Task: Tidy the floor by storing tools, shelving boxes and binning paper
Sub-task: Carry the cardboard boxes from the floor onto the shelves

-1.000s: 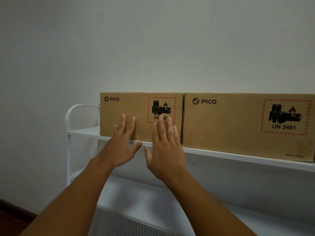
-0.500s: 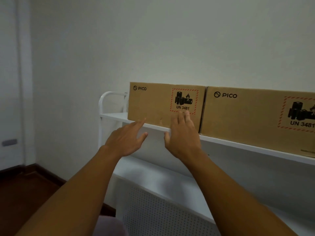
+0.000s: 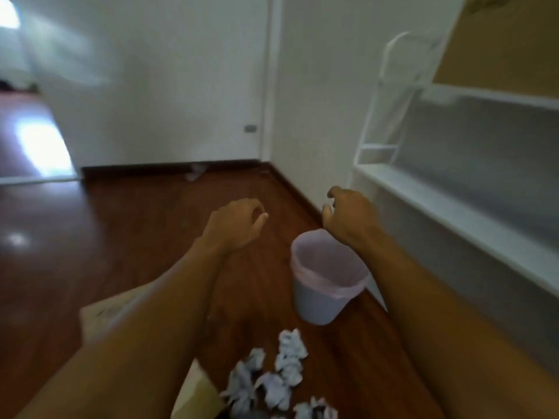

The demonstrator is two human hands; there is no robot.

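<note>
Crumpled paper balls (image 3: pixel 272 379) lie on floor, near lined bin (image 3: pixel 326 276). Left hand (image 3: pixel 236 225) and right hand (image 3: pixel 348 219) loosely curled, empty. Paper judged light, soft; pinch anywhere.

Whole frame motion-blurred. Cardboard box (image 3: pixel 508 40) on the shelf (image 3: pixel 496 96) cut off by top and right edges; print illegible. Floor box (image 3: pixel 99 316) largely hidden behind left forearm. Crumpled paper (image 3: pixel 272 382) cropped at bottom edge. Small pale object (image 3: pixel 196 172) by the skirting unidentifiable.
</note>
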